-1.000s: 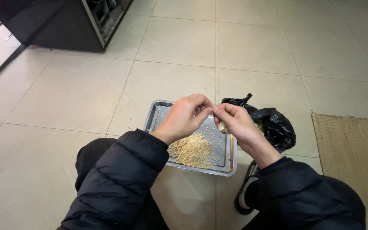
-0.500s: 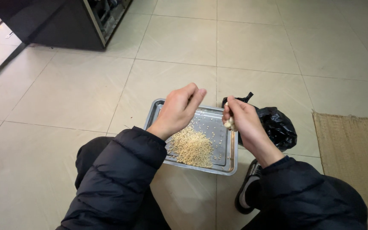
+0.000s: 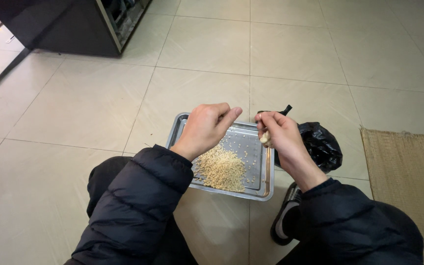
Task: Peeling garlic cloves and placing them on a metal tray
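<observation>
Since the frame half a second before, the left hand (image 3: pixel 206 128) had drawn a little away from the right hand (image 3: pixel 279 135), leaving a clear gap between them above the tray (image 3: pixel 267 182). The left hand hovered over the tray's near-left part with its fingers loosely curled and the forefinger and thumb stretched towards the right; whether anything lay between them could not be made out. The right hand was closed around a small pale piece (image 3: pixel 265 138), probably a bit of corn cob, pinched at its fingertips just over the tray's right edge. The metal tray sat on the tiled floor (image 3: pixel 74 98) in front of the person's knees, with a heap of pale yellow kernels (image 3: pixel 220 168) at its near side and loose ones scattered further back. A black plastic bag (image 3: pixel 322 145) lay just beside the tray on the right, behind the right hand. A woven mat (image 3: pixel 408 176) covered the floor further right, and a dark cabinet (image 3: pixel 69 24) stood at the far left.
</observation>
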